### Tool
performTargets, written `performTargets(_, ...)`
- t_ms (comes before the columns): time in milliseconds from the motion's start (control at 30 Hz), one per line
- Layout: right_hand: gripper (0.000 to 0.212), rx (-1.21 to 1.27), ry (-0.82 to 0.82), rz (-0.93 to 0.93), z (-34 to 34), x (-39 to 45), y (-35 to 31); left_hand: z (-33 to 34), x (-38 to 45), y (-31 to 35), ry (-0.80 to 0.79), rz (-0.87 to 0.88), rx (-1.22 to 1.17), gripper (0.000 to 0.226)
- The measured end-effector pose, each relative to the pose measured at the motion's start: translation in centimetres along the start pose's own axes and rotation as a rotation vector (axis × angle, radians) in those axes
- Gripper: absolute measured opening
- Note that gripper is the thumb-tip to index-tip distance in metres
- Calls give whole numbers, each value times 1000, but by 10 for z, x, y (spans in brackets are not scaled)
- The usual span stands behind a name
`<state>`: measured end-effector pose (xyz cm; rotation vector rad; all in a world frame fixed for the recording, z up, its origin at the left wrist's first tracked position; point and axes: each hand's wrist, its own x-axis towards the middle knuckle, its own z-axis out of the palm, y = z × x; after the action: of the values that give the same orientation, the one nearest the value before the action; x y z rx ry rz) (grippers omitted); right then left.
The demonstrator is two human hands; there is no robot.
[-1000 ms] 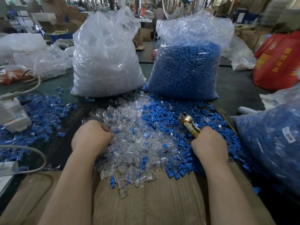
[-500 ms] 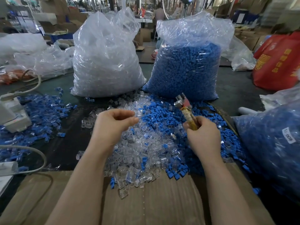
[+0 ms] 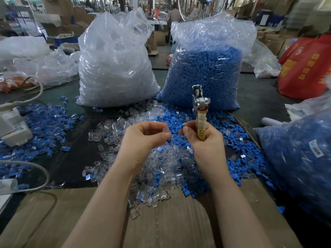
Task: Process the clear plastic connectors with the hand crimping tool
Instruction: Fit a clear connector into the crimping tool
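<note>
Crimping tool (image 3: 200, 111), upright, metal head topmost, tape-wrapped handle gripped in right hand (image 3: 202, 140), whose fingers (image 3: 186, 126) also pinch a small blue piece; left hand (image 3: 145, 138) just left of tool, fingers curled, thumb and forefinger pinching a clear connector (image 3: 165, 129), partly hidden. Loose pile of clear connectors (image 3: 161, 167) on worktop (image 3: 71, 158) below tool, mixed with blue pieces (image 3: 236, 140); bag of clear connectors (image 3: 114, 68) behind-left of tool; bag of blue pieces (image 3: 206, 72) directly behind; cardboard sheet (image 3: 170, 221) nearest viewer.

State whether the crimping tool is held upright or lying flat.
Upright. The right hand grips the tool by its taped handle, and its metal head points straight up, above the loose connectors.
</note>
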<state>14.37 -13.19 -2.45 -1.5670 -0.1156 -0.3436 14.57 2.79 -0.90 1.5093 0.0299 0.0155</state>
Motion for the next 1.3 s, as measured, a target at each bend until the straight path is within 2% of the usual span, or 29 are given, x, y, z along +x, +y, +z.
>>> performTargets(267, 15, -17, -15, -30, 2, -1, -1, 7, -3, 0, 17, 107, 40, 22)
performTargets(567, 11, -165, -56, -115, 4, -4, 2, 13, -2, -1, 110, 198, 233, 20)
performTargets(767, 22, -235, -52, -149, 5, -4, 4, 18, -1, -3, 168, 271, 327, 22)
performTargets(933, 29, -290, -21, -175, 6, -5, 2, 20, -1, -2, 173, 231, 310, 19)
performTargets(1167, 14, -257, -17, -160, 4, -5, 4, 15, -4, 6, 56, 166, 207, 21)
performTargets(1300, 10, -238, -40, -156, 3, -6, 2, 14, -4, 6, 54, 156, 181, 17)
